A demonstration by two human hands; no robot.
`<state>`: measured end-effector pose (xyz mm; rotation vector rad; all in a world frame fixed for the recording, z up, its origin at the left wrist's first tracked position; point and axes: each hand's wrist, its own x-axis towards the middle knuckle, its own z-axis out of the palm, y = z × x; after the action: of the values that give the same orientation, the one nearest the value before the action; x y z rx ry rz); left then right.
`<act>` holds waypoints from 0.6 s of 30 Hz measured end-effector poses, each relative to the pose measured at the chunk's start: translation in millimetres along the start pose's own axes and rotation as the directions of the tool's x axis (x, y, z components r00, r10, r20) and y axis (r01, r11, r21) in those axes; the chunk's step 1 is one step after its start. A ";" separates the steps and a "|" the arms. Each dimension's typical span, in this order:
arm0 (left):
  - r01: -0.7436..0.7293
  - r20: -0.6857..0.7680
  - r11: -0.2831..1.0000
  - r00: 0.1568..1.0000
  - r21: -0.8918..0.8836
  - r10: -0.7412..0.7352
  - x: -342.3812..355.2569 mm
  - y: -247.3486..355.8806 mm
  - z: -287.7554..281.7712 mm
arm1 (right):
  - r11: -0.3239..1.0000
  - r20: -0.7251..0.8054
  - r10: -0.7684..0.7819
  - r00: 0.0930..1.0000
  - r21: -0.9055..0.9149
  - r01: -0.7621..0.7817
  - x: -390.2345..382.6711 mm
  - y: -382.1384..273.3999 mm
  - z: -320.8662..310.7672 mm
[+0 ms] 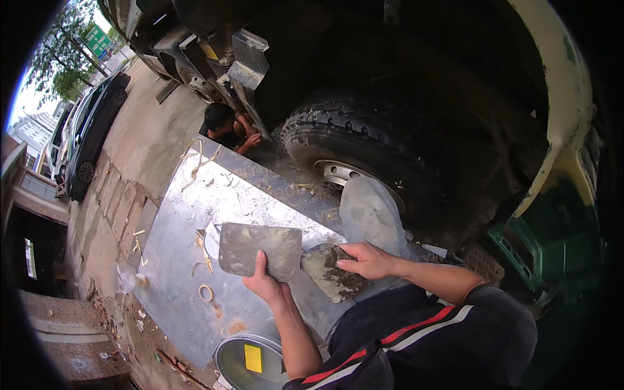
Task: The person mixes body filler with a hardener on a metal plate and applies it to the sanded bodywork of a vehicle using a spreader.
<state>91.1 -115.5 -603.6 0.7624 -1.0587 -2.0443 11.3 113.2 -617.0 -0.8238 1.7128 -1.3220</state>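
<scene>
My left hand (pixel 265 283) is closed on a flat grey rectangular plate (pixel 260 244) with rounded corners, its thumb lying across the lower face. Smudges mark the plate's surface. Just right of it, my right hand (pixel 369 261) grips a flat scraper-like piece (pixel 328 276), pale grey-green and heavily stained with dark patches. The two flat pieces are close together at the plate's right edge; whether they touch I cannot tell. Part of a white round thing (pixel 212 242) shows behind the plate's left edge. Both hands are above a grey sheet (pixel 169 266).
Below my left forearm stands a round bucket (pixel 223 351) with a yellow square inside. A tan ring (pixel 206 300) and peeled strips (pixel 203 263) lie on the sheet. A large vehicle tyre (pixel 338 123) is ahead; another person (pixel 224 127) crouches beyond. Parked cars (pixel 94 140) are far left.
</scene>
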 end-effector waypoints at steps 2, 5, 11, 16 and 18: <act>0.089 0.047 0.996 0.995 -0.028 -0.087 6.0 7.2 -10.0 | 0.971 -0.344 -0.096 0.934 0.173 0.164 4.9 0.1 -6.5; -0.003 0.060 0.997 0.998 0.081 -0.002 -26.5 -11.8 4.2 | 0.945 -0.463 -0.172 0.869 0.173 0.279 14.8 -37.1 -7.4; -0.132 -0.069 0.991 0.989 0.012 0.133 14.2 24.1 -13.4 | 0.987 -0.264 -0.125 0.956 0.063 0.146 -4.0 -13.5 -10.3; -0.076 0.155 0.997 0.985 0.007 0.074 -0.7 10.9 -5.5 | 0.413 -0.151 -0.104 0.983 0.892 0.181 8.5 -21.7 -48.5; -0.050 0.171 0.998 0.984 0.034 0.044 -3.9 -1.3 -6.3 | -0.170 0.166 -0.404 0.900 0.952 -0.252 18.4 11.2 -39.0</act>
<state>97.7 -114.6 -607.2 0.5839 -1.2026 -2.0826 -32.0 117.5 -626.5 -0.1074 -0.2179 -1.8249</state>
